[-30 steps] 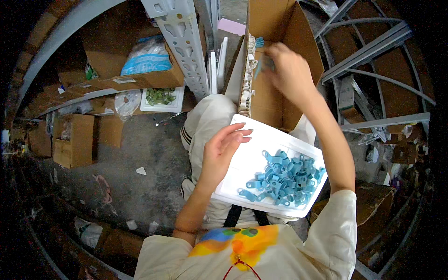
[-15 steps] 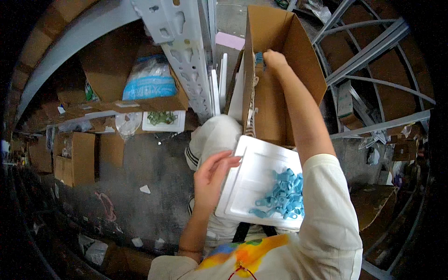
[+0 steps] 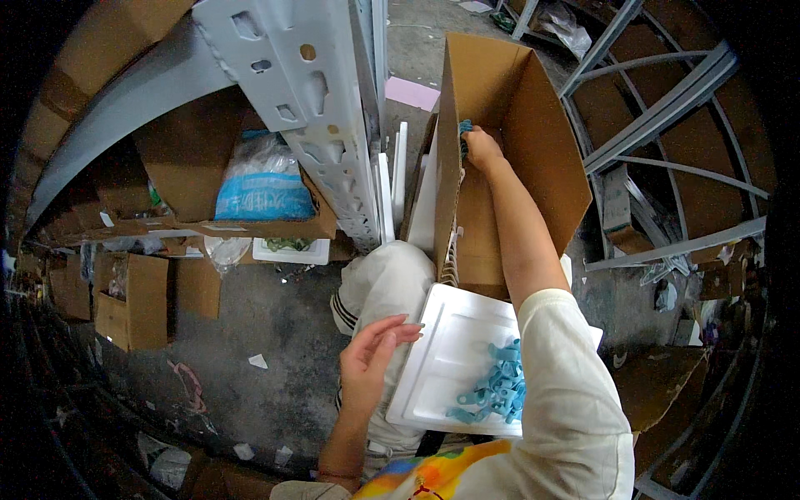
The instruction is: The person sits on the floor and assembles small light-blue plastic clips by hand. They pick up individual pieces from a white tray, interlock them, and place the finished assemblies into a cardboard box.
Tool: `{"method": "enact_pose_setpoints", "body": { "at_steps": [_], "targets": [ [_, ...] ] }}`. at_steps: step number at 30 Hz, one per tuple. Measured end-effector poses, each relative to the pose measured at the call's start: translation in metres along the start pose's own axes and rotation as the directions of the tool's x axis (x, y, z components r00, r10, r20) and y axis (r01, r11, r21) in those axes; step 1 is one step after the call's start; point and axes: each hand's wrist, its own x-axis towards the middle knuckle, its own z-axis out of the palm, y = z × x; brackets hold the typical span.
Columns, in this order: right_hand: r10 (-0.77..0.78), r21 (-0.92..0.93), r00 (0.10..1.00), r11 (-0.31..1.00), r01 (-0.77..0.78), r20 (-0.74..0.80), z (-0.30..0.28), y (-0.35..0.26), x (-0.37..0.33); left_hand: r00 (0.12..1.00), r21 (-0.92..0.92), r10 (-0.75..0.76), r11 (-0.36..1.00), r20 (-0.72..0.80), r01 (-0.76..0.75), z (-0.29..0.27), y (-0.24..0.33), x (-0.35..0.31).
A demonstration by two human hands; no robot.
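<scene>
My right hand (image 3: 482, 150) reaches deep into a tall open cardboard box (image 3: 546, 125). Its fingers are curled around some blue-teal pieces (image 3: 464, 135) by the box's left wall, and their exact shape is partly hidden. A white foam tray (image 3: 425, 367) rests on my lap, touching the box's near end. On its right side lies a pile of small blue plastic tabs (image 3: 497, 387) with holes in their ends, partly covered by my right sleeve. My left hand (image 3: 377, 354), holding nothing with its fingers stretched apart, hovers at the tray's left edge.
A perforated metal shelf post (image 3: 312, 108) rises left of the box. Shelved beside it, a carton holds a blue-and-clear plastic package (image 3: 265, 187). Below sits another white tray (image 3: 292, 250) with green pieces. Metal racking (image 3: 667, 117) stands at right. A small carton (image 3: 133, 296) is on the left floor.
The view has tilted, so box and tray appear lower. My right hand stays inside the box, shifted slightly toward me. My left hand remains beside the tray, its fingers a little more spread.
</scene>
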Motion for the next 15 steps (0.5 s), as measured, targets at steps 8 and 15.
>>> {"method": "enact_pose_setpoints", "body": {
  "at_steps": [8,15],
  "targets": [
    [-0.084,-0.099,0.992,0.991,0.093,0.094,-0.032,-0.023,-0.019,1.000,-0.011,-0.019,1.000,0.008,0.019,0.000,-0.002,0.004],
    [-0.045,-0.206,0.990,0.976,0.072,0.131,-0.044,-0.029,-0.019,1.000,-0.006,-0.017,1.000,0.018,0.017,0.000,-0.004,0.005]
  ]
}}
